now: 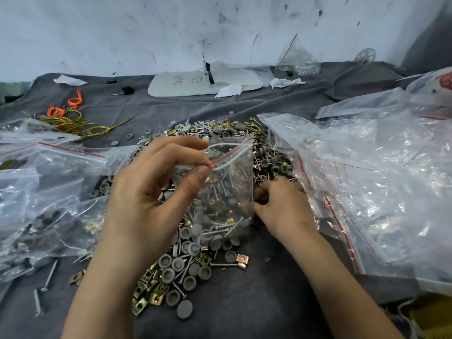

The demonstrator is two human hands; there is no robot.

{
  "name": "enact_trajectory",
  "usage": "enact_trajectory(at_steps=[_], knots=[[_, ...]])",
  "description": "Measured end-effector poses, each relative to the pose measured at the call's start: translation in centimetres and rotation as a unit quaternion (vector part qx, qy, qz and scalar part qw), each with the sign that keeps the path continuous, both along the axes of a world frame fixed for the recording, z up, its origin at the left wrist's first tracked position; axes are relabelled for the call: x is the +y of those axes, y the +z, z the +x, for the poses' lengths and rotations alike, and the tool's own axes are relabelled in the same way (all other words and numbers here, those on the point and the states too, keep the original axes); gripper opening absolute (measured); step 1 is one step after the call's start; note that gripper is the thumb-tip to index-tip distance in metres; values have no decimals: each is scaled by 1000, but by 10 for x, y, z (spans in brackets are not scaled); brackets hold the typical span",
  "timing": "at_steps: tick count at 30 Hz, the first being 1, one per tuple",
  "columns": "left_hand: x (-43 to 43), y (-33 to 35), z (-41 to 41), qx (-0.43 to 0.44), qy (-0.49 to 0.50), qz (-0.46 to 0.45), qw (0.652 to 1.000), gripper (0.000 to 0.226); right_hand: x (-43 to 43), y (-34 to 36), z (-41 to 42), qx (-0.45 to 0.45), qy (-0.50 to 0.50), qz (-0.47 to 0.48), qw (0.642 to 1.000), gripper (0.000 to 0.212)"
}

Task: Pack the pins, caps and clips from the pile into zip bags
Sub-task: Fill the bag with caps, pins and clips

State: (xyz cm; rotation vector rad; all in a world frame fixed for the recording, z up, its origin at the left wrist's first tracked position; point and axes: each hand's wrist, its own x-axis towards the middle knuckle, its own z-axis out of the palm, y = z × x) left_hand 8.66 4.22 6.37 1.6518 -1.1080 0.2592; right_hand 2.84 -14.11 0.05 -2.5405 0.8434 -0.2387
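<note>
Zip bag [220, 192]: thin, limp film, part-filled, likely bottom-heavy; hangs over the pile [186, 272]. Left hand [146, 192] pinches its mouth at the red seal, probably the surest hold. Right hand [281, 206]: fingers [263, 192] curled into the pile, catch unseen.

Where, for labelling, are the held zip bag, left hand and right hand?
zip bag [228, 192], head view, clear front panel.
left hand [149, 189], head view, its middle.
right hand [281, 206], head view, its back.
</note>
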Motion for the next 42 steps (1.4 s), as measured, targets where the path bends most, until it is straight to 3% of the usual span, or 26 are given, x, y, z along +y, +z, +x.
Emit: enact_trajectory(at_steps=[8, 11, 17, 22, 30, 35, 42], knots=[[0, -2, 1, -19, 3, 0, 1000, 10, -3, 3, -1, -51, -60, -45, 996, 14], [-1, -3, 2, -16, 6, 2, 1000, 9, -11, 5, -3, -87, -52, -21, 995, 12], [-2, -4, 3, -9, -7, 8, 1000, 9, 3, -1, 4, -25, -29, -19, 999, 21], [-2, -4, 2, -17, -4, 9, 1000, 8, 6, -1, 4, -26, -57, 28, 998, 12], [-3, -6, 3, -10, -7, 8, 1000, 5, -7, 7, 0, -138, -64, 17, 988, 16], [-4, -6, 2, -1, -23, 10, 1000, 8, -15, 29, -15, -275, -27, 116, 954, 19], [-4, -6, 3, -10, -20, 13, 1000, 9, -21, 29, -18, -254, 4, 130, 958, 16]])
